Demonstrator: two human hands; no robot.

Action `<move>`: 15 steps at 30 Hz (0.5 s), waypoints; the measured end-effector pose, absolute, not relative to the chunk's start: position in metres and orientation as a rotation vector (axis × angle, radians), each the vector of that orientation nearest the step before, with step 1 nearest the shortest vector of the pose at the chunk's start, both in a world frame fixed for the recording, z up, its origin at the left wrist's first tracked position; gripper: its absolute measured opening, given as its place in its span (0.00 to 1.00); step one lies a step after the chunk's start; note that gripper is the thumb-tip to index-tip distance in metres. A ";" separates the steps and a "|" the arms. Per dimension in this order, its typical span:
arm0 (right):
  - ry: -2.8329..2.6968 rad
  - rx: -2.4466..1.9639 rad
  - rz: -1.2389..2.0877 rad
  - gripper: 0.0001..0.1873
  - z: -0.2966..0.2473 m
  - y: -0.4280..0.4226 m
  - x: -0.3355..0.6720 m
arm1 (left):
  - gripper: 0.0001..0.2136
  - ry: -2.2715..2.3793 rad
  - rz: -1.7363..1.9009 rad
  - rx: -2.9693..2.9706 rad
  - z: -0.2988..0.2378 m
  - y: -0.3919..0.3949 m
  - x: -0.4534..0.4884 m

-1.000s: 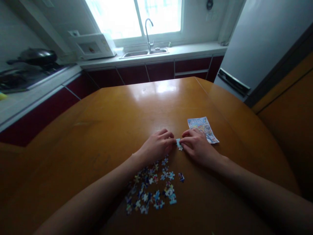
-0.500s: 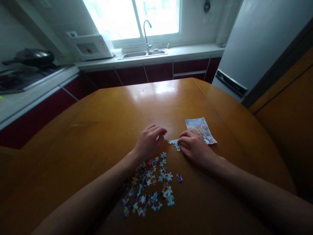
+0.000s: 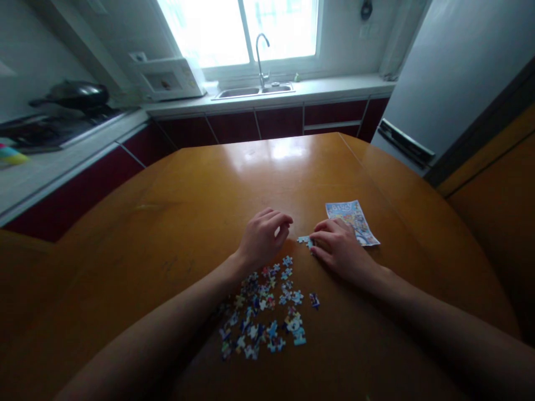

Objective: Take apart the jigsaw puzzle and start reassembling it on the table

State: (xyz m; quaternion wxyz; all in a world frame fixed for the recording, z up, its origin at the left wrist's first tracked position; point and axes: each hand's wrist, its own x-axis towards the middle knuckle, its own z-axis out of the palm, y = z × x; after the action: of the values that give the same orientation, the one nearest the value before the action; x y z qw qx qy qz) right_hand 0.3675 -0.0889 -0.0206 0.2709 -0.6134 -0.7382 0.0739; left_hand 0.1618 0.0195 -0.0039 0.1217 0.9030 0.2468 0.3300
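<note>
Withdrawn from the joined pieces [image 3: 304,240] since a second ago, the left hand [image 3: 264,238] now sits apart from them over the table [image 3: 188,223]. Its fingers are loosely curled; whether they hold anything cannot be told. The right hand [image 3: 340,249] alone pins the joined pieces flat, fingers closed on them, beside the printed leaflet [image 3: 354,221]. Loose pieces [image 3: 261,312] lie between the forearms.

The head camera looks forward and down across the table [image 3: 200,189] toward the window [image 3: 234,28].
</note>
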 end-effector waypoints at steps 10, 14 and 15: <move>-1.965 -1.679 0.209 0.05 -0.016 -0.087 0.378 | 0.08 0.702 0.936 2.657 -0.008 0.021 0.161; -1.927 -1.664 0.210 0.06 -0.016 -0.086 0.379 | 0.08 0.721 0.940 2.615 -0.007 0.020 0.162; -1.922 -1.666 0.209 0.06 -0.016 -0.085 0.379 | 0.08 0.734 0.930 2.591 -0.005 0.020 0.163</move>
State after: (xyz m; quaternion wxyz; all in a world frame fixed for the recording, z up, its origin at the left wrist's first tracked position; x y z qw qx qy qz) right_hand 0.3795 -0.0853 -0.0159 0.2903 -0.6246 -0.7207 0.0784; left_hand 0.1630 0.0200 -0.0049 0.1456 0.8997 0.2548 0.3230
